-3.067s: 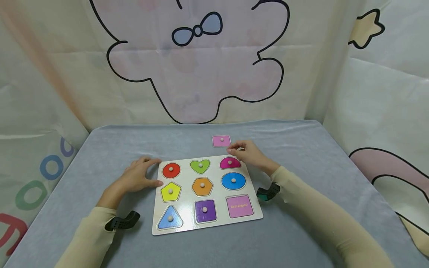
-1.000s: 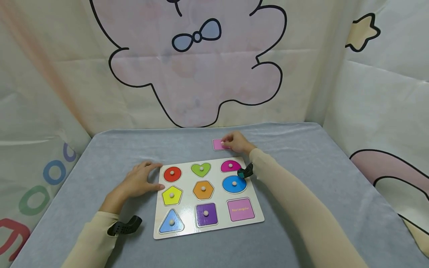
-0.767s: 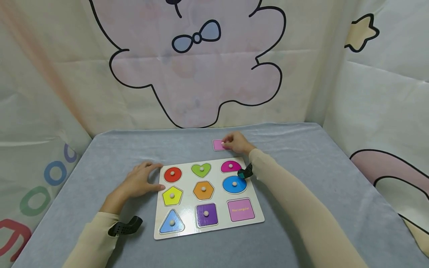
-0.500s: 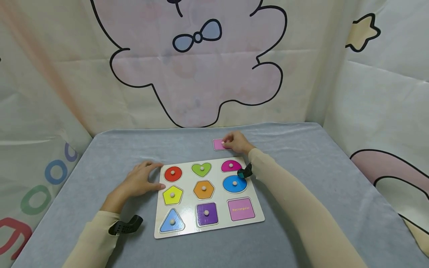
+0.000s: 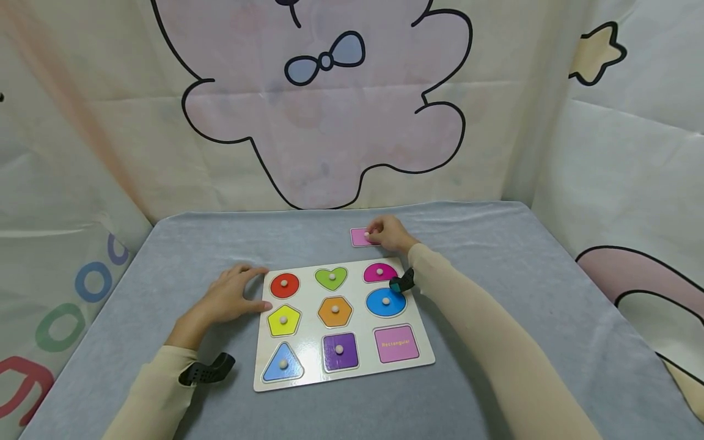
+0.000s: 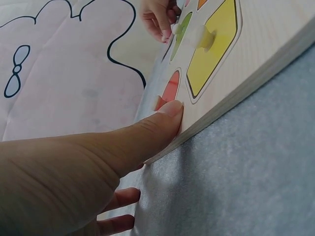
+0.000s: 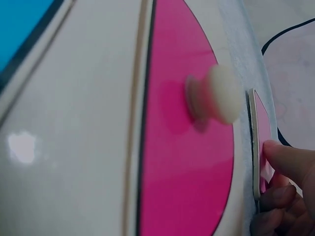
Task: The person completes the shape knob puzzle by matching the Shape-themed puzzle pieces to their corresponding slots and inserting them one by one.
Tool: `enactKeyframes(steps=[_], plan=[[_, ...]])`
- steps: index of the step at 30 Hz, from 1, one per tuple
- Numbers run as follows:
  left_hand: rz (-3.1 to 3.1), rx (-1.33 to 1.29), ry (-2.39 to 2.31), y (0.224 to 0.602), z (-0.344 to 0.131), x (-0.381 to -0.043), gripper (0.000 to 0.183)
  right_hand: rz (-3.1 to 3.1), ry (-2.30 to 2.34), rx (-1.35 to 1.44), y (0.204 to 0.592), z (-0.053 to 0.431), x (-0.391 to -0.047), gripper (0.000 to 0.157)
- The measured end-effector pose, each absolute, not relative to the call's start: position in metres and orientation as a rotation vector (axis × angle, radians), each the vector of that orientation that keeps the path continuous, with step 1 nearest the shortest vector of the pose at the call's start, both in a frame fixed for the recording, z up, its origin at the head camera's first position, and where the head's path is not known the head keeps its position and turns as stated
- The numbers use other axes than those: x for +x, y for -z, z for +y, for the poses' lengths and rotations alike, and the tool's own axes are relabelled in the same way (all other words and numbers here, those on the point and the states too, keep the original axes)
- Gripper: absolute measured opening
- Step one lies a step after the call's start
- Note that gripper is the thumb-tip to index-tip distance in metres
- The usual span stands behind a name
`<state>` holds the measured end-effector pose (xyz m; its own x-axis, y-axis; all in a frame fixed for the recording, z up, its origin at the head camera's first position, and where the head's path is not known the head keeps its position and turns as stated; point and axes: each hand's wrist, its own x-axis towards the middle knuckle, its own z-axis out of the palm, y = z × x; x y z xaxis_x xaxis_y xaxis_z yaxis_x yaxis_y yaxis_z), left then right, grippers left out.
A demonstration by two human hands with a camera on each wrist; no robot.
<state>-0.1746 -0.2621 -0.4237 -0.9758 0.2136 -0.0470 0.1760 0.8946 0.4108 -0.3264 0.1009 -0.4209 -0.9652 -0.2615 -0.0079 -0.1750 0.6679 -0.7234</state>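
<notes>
A white wooden knob puzzle board (image 5: 308,360) lies on the cloth, with coloured shapes in its slots. Its near right slot (image 5: 397,343) is bare pink, with yellow lettering. Beyond the board's far edge lies a pink rectangular puzzle piece (image 5: 359,237). My right hand (image 5: 392,233) pinches this piece by its knob, thumb against fingers; in the right wrist view the piece (image 7: 263,128) is partly hidden by the fingers. My left hand (image 5: 227,297) rests at the board's left edge, thumb (image 6: 152,132) touching the edge and the other fingers loosely extended.
A grey-blue cloth (image 5: 484,373) covers the table. Printed curtains (image 5: 330,122) stand behind it and at both sides. In the right wrist view, the magenta half-circle piece (image 7: 192,162) with its knob looms close to the wrist camera.
My right hand has reached from the board's far right corner to the pink rectangle and taken its knob. Over the last second both hands and the piece stay nearly still.
</notes>
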Motion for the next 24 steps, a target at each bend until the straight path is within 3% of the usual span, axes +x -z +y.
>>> enactKeyframes(steps=[24], plan=[[2.971, 0.31, -0.632, 0.423, -0.26, -0.176, 0.079, 2.772, 1.221, -0.408, 0.408, 0.126, -0.318, 0.017]])
